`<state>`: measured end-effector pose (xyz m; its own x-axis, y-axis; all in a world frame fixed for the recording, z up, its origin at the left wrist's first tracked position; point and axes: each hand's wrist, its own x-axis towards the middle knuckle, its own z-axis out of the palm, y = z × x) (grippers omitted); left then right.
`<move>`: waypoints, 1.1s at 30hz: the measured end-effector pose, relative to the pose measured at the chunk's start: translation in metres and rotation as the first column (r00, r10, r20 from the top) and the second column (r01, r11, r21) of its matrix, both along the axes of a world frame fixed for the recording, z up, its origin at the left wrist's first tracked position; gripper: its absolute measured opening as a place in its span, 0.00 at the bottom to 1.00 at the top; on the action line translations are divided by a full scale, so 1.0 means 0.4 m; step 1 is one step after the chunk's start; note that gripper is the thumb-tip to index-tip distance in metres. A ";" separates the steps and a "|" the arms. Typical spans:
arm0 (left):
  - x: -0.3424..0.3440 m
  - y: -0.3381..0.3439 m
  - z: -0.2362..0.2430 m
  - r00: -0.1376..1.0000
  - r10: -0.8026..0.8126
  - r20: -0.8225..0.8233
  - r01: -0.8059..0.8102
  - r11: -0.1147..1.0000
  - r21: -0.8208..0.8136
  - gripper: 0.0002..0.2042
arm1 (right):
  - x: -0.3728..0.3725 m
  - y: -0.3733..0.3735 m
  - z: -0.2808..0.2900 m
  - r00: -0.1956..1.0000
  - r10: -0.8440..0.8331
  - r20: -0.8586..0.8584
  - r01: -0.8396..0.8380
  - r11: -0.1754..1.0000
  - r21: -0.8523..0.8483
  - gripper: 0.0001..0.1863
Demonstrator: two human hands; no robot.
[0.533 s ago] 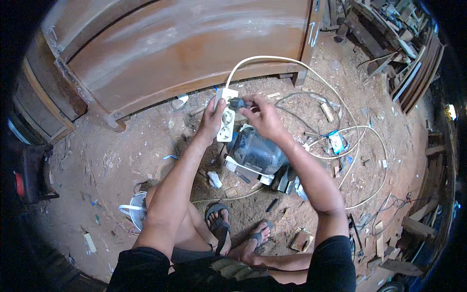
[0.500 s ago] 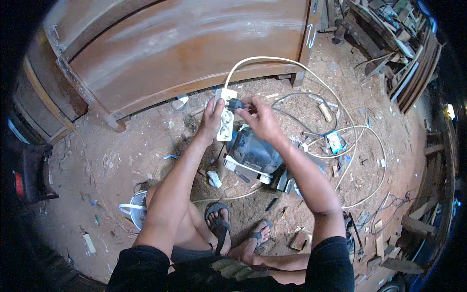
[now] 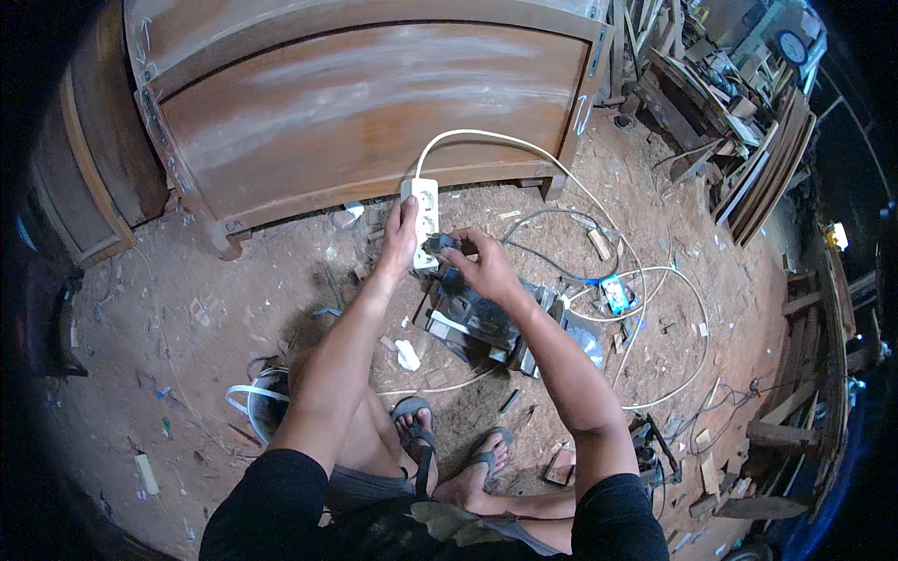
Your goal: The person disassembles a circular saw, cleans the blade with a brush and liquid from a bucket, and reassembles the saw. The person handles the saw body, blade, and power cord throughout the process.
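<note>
A white power strip (image 3: 427, 198) with several sockets is upright in my left hand (image 3: 400, 236), its fingers wrapped round the strip's left side and the thumb on its front. My right hand (image 3: 488, 266) pinches a black plug (image 3: 440, 243) against the lower end of the strip. Whether the plug's pins are in a socket cannot be made out. From the strip's top a cream cable (image 3: 524, 140) arcs away to the right. Below my hands stands a dark machine (image 3: 472, 309) with a metal edge, partly covered by my right forearm.
Beyond the strip stands a large wooden panel (image 3: 374, 103) on short legs. Loops of cable and a small blue-and-white box (image 3: 615, 294) lie to the right. A bucket (image 3: 269, 404) stands by my left leg. Wood scraps and planks (image 3: 767, 168) are piled at the right.
My right hand has brought the plug from the upper part of the strip down to its lower end. My left hand keeps its hold on the strip. The view has shifted slightly.
</note>
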<state>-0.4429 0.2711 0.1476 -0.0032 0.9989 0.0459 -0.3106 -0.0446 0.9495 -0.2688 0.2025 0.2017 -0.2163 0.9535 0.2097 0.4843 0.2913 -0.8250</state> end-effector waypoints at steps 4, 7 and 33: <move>-0.004 0.019 -0.009 0.998 0.058 0.034 -0.058 0.998 -0.024 0.22 | -0.016 -0.006 0.012 0.989 -0.004 0.147 -0.009 0.996 0.088 0.18; -0.004 0.012 0.004 0.997 0.076 -0.002 -0.075 0.997 0.034 0.23 | -0.035 -0.004 0.009 0.977 -0.050 0.209 0.034 0.996 0.079 0.17; -0.092 0.062 0.089 0.964 -0.070 0.255 0.077 0.997 -0.017 0.29 | -0.150 0.188 -0.092 0.867 0.174 -0.467 -0.381 0.835 -0.397 0.25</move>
